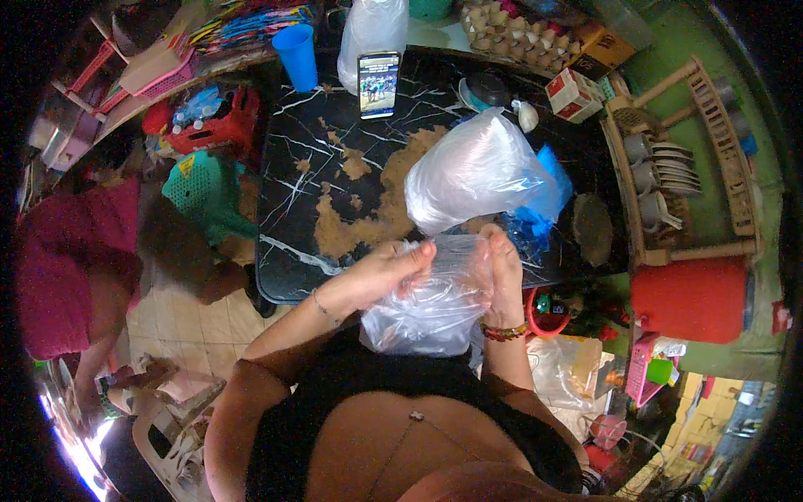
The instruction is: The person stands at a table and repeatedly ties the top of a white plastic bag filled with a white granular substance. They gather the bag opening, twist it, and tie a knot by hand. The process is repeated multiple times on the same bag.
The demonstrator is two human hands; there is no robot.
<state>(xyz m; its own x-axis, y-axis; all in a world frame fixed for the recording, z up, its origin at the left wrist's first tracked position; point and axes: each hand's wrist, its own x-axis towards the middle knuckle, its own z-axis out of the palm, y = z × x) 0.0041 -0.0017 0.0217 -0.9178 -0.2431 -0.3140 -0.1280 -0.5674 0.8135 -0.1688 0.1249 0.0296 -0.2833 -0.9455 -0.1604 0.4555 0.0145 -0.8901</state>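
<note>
Both hands grip a bundle of clear plastic film or bags point(433, 320) close to my body, at the table's near edge. My left hand point(401, 267) has its thumb on top of the plastic. On the opposite side, my right hand point(504, 270) holds the plastic's edge, its fingers partly hidden by shine and blur. Just beyond the hands a large, full clear plastic bag point(473, 169) rests on the black marble-patterned table point(295, 207). Against its right side lies a crumpled blue plastic bag point(552, 188).
A phone point(378, 88) with a lit screen leans against another clear plastic bundle point(371, 37). Beside them stands a blue cup point(297, 59). Egg trays point(521, 34) and a small box point(574, 94) sit at the back right. A wooden dish rack point(690, 163) borders the right; another person point(75, 270) is at left.
</note>
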